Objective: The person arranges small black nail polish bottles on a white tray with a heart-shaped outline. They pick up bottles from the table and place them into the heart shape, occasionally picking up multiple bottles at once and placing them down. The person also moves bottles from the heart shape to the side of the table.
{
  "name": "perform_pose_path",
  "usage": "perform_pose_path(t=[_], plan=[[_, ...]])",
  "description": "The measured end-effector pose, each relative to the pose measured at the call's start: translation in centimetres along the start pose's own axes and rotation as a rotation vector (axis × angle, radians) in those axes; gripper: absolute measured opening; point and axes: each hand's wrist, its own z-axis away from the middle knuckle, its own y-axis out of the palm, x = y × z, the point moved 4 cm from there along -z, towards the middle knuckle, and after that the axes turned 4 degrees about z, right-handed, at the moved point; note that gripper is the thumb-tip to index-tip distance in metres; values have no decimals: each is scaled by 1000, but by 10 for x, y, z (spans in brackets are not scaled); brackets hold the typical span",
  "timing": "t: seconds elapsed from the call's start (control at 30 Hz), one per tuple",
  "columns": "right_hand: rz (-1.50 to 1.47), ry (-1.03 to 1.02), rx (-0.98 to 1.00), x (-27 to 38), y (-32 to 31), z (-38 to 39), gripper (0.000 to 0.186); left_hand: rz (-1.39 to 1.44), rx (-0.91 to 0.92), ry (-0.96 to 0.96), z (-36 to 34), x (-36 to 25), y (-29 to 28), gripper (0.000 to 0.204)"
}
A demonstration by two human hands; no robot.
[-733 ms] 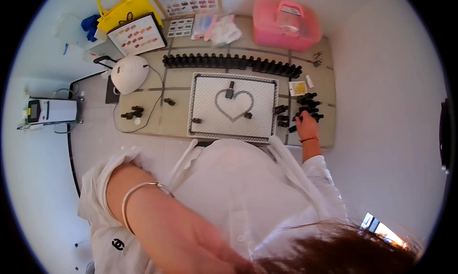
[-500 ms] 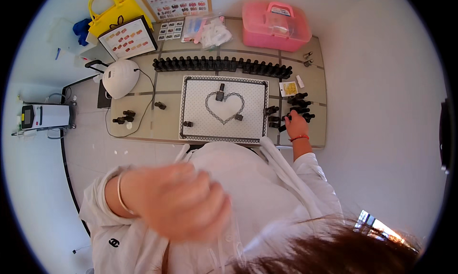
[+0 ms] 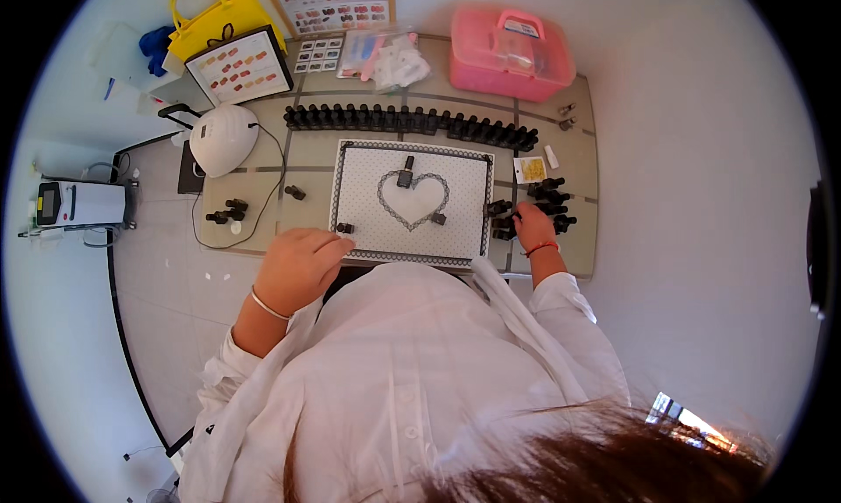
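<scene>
"Head view: hands and stock?"

"Small black capped bottles (image 3: 551,208), right edge of beige worktop (image 3: 576,163). Right hand (image 3: 534,229) beside them, fingers bent, grip untellable. Left hand (image 3: 302,262), fingers curled, grip likewise untellable; near-left corner, dotted white rectangular mat (image 3: 363,192)."

"Handling?"

"Bottles likely light, rigid, slippery, breakable; grasp the cap."

"Changes?"

"Left hand lowered from mid-air; right shifted matward."

Nail salon station, by look: table (image 3: 578,166) with long row of black polish-type bottles (image 3: 412,122), white domed lamp (image 3: 223,144) on cord, colour-swatch board (image 3: 238,67); framed swatch chart (image 3: 337,5) behind.
</scene>
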Motion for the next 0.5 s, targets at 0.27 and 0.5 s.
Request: perform_pose_path(t=[0.27, 0.5], plan=[[-60, -103, -15, -8, 10, 3, 24, 34, 25, -63, 6, 8, 6, 20], [-244, 69, -216, -15, -34, 24, 32, 53, 26, -83, 7, 10, 12, 19]])
